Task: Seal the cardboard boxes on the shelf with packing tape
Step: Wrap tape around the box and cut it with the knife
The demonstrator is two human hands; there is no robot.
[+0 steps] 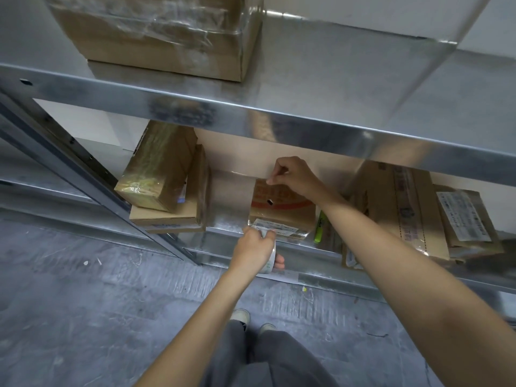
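**Taping a small box on the lower metal shelf**

Grey scuffed concrete floor (83, 317) runs under a galvanised metal shelf unit (279, 118), seen from above with two shelf levels in view. One large cardboard box wrapped in clear film (167, 32) sits on the upper level. On the lower level, the landmark is the small cardboard box with red print (282, 210), standing near the front edge. To its left, apart from it, are two more boxes stacked: a film-wrapped one (157, 169) lying tilted on a flatter one (173, 216). To its right lies one long flat box (402, 210), and beyond that one parcel with a white label (466, 219). A green marker (319, 227) lies just beside the small box, between it and the long flat box.

Both arms reach forward, bare to above the elbow. The left hand (255, 250) is at the front lower edge of the small box, fingers curled round one roll of clear packing tape (269, 255). The right hand (293, 174) is at the box's far top edge, fingertips pinching the free end of the tape strip (259, 202), which lies over the box top between the two hands. Below the arms, two shoes and grey trousers (268, 358) show.
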